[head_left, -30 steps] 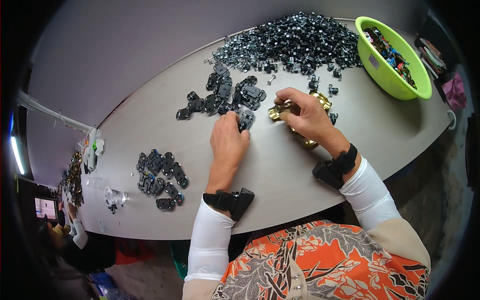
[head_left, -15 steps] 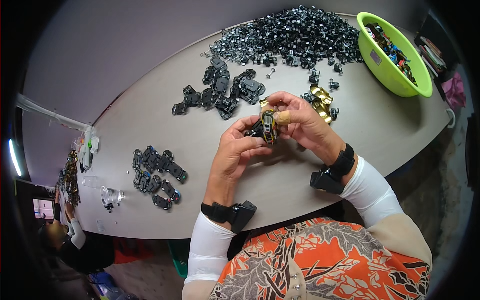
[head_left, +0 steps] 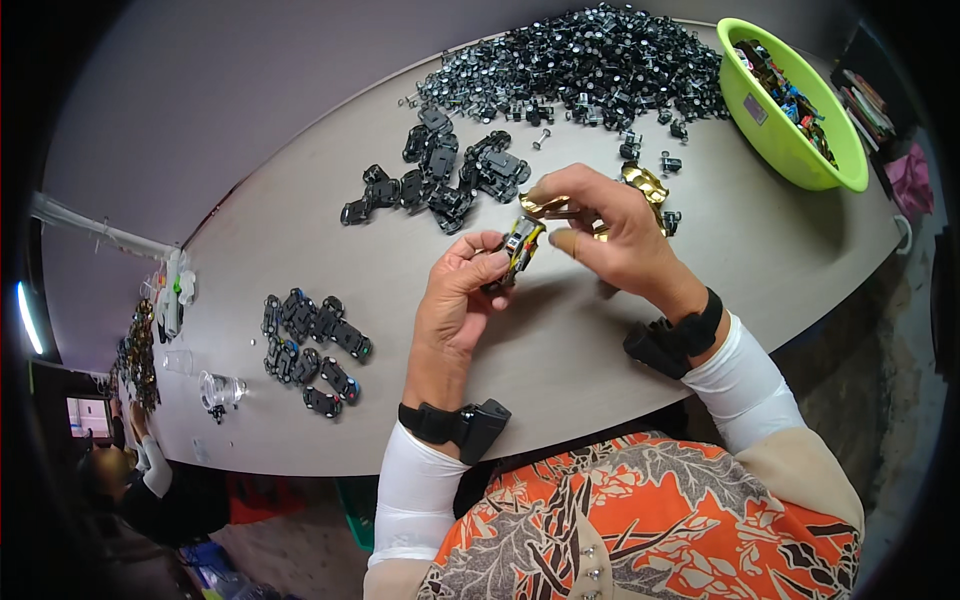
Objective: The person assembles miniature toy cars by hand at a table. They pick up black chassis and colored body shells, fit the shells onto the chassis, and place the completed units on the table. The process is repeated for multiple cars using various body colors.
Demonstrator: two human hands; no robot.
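My left hand (head_left: 459, 285) pinches a small toy car (head_left: 522, 246) with yellow, black and silver on it, tilted above the table. Just to its right, my right hand (head_left: 622, 232) is curled, its index finger over a gold toy car shell (head_left: 546, 207); the thumb stands apart from the toy car. Other shiny gold car shells (head_left: 645, 184) lie beyond the right hand, partly covered by it. A tan wrap is on the right thumb.
A heap of small black wheel parts (head_left: 590, 65) covers the far table edge. Black toy car bases (head_left: 440, 160) lie ahead; more cars (head_left: 300, 330) lie left. A lime-green basin (head_left: 790, 160) of colourful pieces stands far right. Another person (head_left: 150, 490) sits at far left.
My hands have moved apart. The left hand has drawn the toy car slightly left and tilted it; the right hand has let go of it and shifted right.
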